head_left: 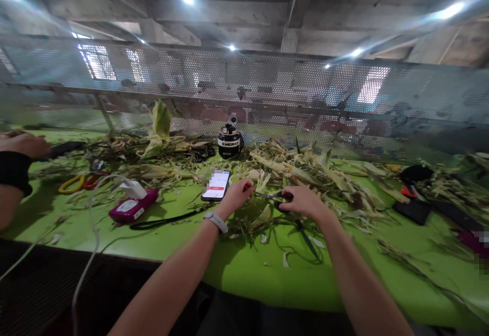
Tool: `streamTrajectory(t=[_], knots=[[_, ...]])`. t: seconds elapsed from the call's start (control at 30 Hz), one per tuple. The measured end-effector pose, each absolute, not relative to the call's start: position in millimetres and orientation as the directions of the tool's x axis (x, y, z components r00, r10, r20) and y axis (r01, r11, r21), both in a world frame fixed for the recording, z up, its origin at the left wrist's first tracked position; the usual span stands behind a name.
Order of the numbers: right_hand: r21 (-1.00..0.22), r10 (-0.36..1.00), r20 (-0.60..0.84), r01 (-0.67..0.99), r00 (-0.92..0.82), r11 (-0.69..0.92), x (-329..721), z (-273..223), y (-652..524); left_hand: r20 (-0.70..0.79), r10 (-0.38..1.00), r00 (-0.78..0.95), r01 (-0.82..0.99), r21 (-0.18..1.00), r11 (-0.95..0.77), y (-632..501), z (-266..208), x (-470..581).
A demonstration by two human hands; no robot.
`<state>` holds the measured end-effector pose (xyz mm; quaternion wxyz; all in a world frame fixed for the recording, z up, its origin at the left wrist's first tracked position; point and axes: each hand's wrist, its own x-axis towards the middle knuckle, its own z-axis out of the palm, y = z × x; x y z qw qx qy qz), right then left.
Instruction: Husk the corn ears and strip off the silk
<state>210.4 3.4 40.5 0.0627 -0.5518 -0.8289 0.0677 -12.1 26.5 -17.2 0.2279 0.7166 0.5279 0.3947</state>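
My right hand point(303, 201) is closed around the dark handles of a pair of scissors point(267, 197), whose blades point left toward my other hand. My left hand point(237, 197), with a pale band point(216, 220) on the wrist, is pinched near the scissor tips; what sits between its fingers is too small to make out. Pale green and yellowish dry husks point(298, 170) lie heaped just beyond both hands. Smaller scraps point(263, 220) are scattered below them. Left of my left hand lies a phone point(218, 185) with its screen lit.
A black bottle point(229, 148) marked ENERGY stands before the perforated metal partition point(263, 86). Leftward are a magenta power strip point(132, 208) with a white plug and cable, yellow-handled scissors point(72, 184), and another person's hand point(23, 145). A dark flat object point(413, 210) lies right.
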Motion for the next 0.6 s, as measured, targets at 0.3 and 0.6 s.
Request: streamTrajectory(t=[0.3, 0.6], knots=[[-0.106, 0.916, 0.055, 0.91, -0.397, 0.401, 202.1, 39.7, -0.9, 0.336, 0.93, 0.148, 0.636, 0.688, -0.35, 23.5, -13.3, -10.3], [-0.129, 0.921, 0.024, 0.913, -0.388, 0.388, 196.6, 40.3, -3.1, 0.331, 0.93, 0.159, 0.627, 0.694, -0.354, 21.8, -12.6, -9.5]])
